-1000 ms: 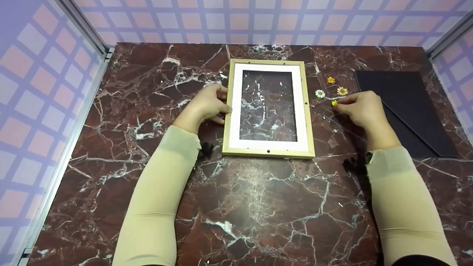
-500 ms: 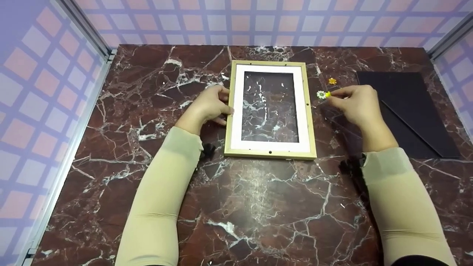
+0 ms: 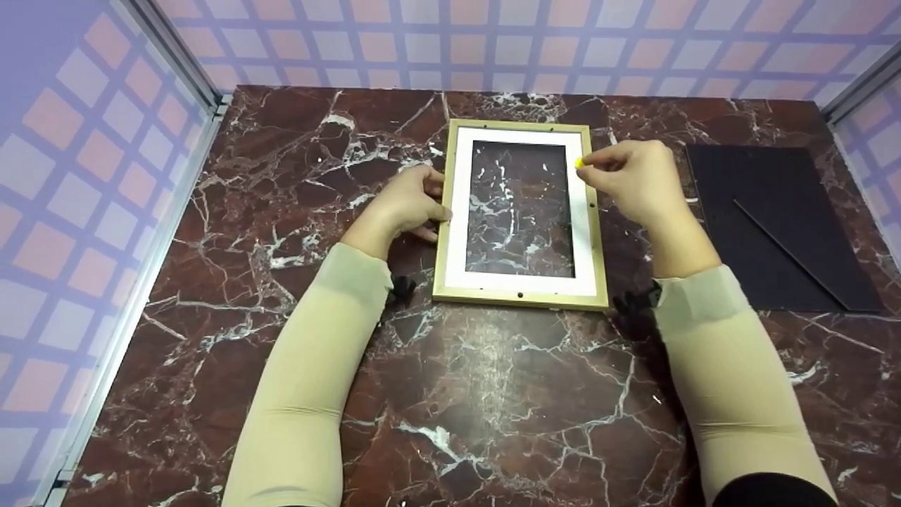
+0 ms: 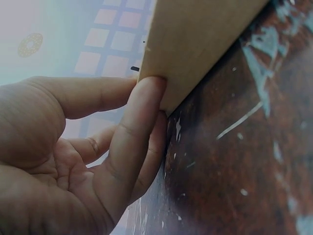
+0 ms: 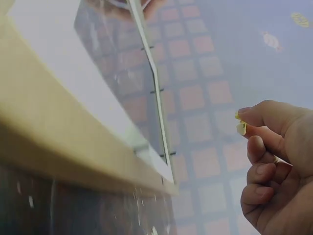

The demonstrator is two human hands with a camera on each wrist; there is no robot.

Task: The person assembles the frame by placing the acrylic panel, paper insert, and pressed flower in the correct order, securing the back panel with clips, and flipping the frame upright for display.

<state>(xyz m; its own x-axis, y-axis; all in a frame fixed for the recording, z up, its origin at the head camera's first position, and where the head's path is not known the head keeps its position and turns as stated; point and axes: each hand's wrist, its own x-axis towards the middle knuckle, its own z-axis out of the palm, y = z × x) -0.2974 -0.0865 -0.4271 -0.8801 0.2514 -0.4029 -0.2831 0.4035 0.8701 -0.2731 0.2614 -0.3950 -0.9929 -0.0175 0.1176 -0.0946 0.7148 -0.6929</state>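
A light wooden picture frame [image 3: 520, 296] with a white mat [image 3: 521, 282] lies on the marbled table. Small dark pins stick out along its inner edges. My left hand [image 3: 405, 203] holds the left side, thumb on the top edge, fingers against the outer side; the left wrist view shows fingertips [image 4: 155, 87] on the wood. Between right thumb and forefinger I pinch a small yellow flower [image 3: 579, 163], over the mat's upper right edge. The right wrist view shows that flower [image 5: 241, 126] at the fingertips, the other fingers curled below. The right hand [image 3: 637, 179] hides the loose flowers beneath it.
A black board [image 3: 767, 183] with a slanting raised edge lies at the right of the table. Checked walls [image 3: 521, 42] stand behind and at both sides. A metal rail [image 3: 134, 296] runs along the left edge.
The right hand has carried the yellow flower left, away from the loose flowers and over the frame's right side. The left hand stays on the frame. The head view has shifted slightly.
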